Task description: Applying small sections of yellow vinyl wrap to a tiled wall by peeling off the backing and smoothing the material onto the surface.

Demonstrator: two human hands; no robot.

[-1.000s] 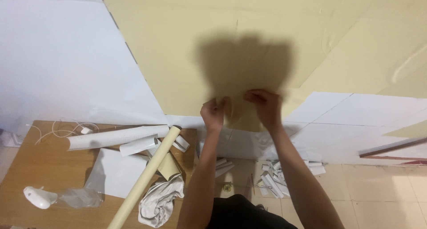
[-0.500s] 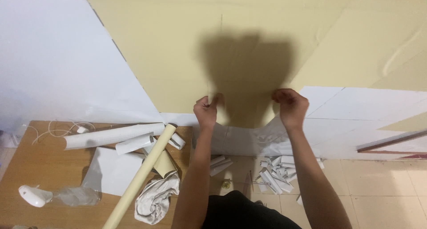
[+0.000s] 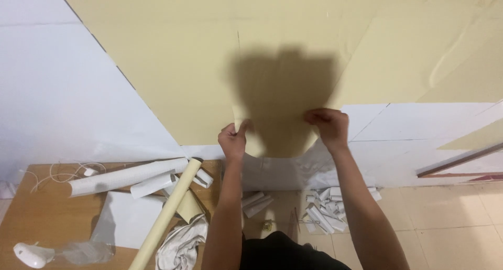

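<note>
Left hand (image 3: 233, 140) pinching the lower edge of the cream wallpaper sheet (image 3: 209, 65) against the wall; right hand (image 3: 327, 127) gripping the same edge further right, fingers curled closed. Translucent backing film (image 3: 285, 168) hanging just below. Lower left, wooden table (image 3: 36, 217) bearing a cream roll (image 3: 167, 212), a white roll (image 3: 126, 176), a crumpled cloth (image 3: 181, 244).

Matt, seemingly paper cream wallpaper (image 3: 199, 65)

Room under renovation: half-papered wall (image 3: 157, 65)
</note>
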